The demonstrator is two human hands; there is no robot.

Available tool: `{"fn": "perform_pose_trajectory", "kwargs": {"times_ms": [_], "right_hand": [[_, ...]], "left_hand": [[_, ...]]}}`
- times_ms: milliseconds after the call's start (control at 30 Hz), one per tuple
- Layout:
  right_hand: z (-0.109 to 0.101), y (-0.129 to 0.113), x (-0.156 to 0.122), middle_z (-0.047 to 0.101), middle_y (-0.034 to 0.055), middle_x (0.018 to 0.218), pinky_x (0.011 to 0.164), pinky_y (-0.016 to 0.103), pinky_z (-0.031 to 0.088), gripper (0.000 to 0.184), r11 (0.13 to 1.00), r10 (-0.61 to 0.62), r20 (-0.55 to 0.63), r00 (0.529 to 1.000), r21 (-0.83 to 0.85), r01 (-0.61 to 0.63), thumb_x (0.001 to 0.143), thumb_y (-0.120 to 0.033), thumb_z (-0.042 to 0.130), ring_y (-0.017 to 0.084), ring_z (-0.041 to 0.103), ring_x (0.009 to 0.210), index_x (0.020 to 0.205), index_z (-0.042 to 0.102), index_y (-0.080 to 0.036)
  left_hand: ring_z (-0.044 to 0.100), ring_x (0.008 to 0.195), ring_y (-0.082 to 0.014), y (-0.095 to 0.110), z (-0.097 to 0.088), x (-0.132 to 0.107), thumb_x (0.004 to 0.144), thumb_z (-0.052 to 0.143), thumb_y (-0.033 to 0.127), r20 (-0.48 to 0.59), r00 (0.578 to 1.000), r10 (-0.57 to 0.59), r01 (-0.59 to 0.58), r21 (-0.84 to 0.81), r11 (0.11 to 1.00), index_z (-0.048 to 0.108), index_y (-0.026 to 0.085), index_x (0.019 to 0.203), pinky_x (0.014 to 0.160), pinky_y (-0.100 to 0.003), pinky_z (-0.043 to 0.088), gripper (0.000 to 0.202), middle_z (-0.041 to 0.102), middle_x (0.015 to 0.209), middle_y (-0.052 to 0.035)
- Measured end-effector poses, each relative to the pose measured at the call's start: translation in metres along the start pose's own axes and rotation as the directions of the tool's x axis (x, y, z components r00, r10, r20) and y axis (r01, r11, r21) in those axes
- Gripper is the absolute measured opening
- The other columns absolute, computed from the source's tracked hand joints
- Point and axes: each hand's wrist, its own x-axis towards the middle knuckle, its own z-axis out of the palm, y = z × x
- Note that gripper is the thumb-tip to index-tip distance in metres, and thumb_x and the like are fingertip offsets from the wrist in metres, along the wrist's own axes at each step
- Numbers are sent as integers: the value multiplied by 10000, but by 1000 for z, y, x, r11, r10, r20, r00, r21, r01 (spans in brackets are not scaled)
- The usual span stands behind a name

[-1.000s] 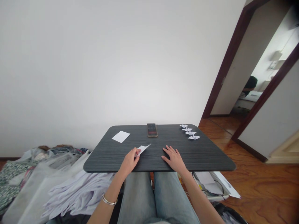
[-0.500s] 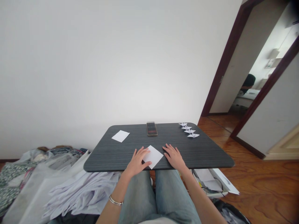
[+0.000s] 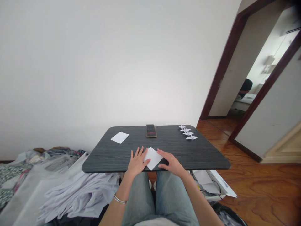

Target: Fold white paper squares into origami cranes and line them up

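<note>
A square white sheet of paper (image 3: pixel 153 158) lies with one corner toward me near the front edge of the dark table (image 3: pixel 131 147). My left hand (image 3: pixel 137 161) rests open at the sheet's left side, fingers spread, the thumb and a fingertip touching the paper. On the opposite side, my right hand (image 3: pixel 171 161) is open, its thumb and forefinger apart by the sheet's right corner. Whether its fingertips press on the paper I cannot tell.
Another white paper sheet (image 3: pixel 119 137) lies at the table's back left. A dark flat case (image 3: pixel 151 130) sits at the back middle. Several folded paper cranes (image 3: pixel 188 133) form a row at the back right. White cloth (image 3: pixel 80 194) is heaped on the left; a box (image 3: pixel 211 183) stands below right.
My right hand has come left, from flat on the table to the sheet's right corner. My left hand stays at the paper's left side. The view has shifted slightly.
</note>
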Motion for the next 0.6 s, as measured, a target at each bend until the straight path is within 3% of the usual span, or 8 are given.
{"fn": "perform_pose_trajectory", "kwargs": {"times_ms": [133, 200, 300, 367, 533, 600], "right_hand": [[2, -13, -7, 515, 52, 1316, 1069, 449, 234, 576, 998, -19, 68, 997, -52, 23, 705, -429, 670, 242, 425, 1247, 1238, 526, -264], [7, -15, -11, 548, 53, 1284, 1053, 445, 264, 497, 998, 6, 18, 1000, -66, -5, 715, -416, 662, 243, 456, 1222, 1178, 579, -258], [16, -17, -18, 596, 51, 1227, 1007, 435, 332, 365, 997, 32, -84, 996, -73, -38, 752, -361, 632, 251, 505, 1172, 1101, 631, -253], [19, -20, -24, 619, 55, 1195, 962, 410, 383, 296, 996, 43, -163, 986, -66, -54, 774, -320, 610, 250, 530, 1137, 1057, 653, -247], [20, -26, -34, 678, 48, 1058, 854, 356, 454, 236, 997, 65, -235, 970, 61, -52, 858, -234, 466, 219, 596, 998, 951, 681, -259], [21, -26, -35, 670, 60, 1023, 830, 355, 461, 241, 994, 68, -285, 956, 104, -40, 850, -203, 457, 221, 596, 960, 906, 687, -251]], "left_hand": [[148, 1368, -299, 3, -7, -4, 848, 279, 594, 44, 998, 35, -35, -9, 999, 320, 307, 1372, 1055, -593, 71, 599, 233, 1487, -72], [148, 1371, -285, 4, -11, -7, 810, 347, 624, 78, 993, 88, -85, -40, 996, 279, 304, 1388, 1067, -564, 80, 664, 194, 1497, -71], [157, 1369, -281, 3, -17, -12, 616, 596, 658, 147, 966, 212, -198, -102, 975, 220, 305, 1404, 1085, -519, 88, 942, 158, 1503, -81], [168, 1366, -285, 1, -20, -16, 519, 705, 605, 178, 950, 257, -237, -125, 963, 298, 324, 1375, 1092, -504, 86, 988, 200, 1494, -73], [284, 1333, -222, 0, -21, -22, 735, 632, 401, 118, 967, 227, -201, -199, 959, 557, 409, 1165, 1095, -473, 127, 436, 392, 1415, 18], [329, 1311, -210, 1, -20, -24, 798, 567, 359, 100, 967, 233, -203, -244, 948, 604, 409, 1103, 1092, -473, 136, 311, 439, 1383, 27]]}}
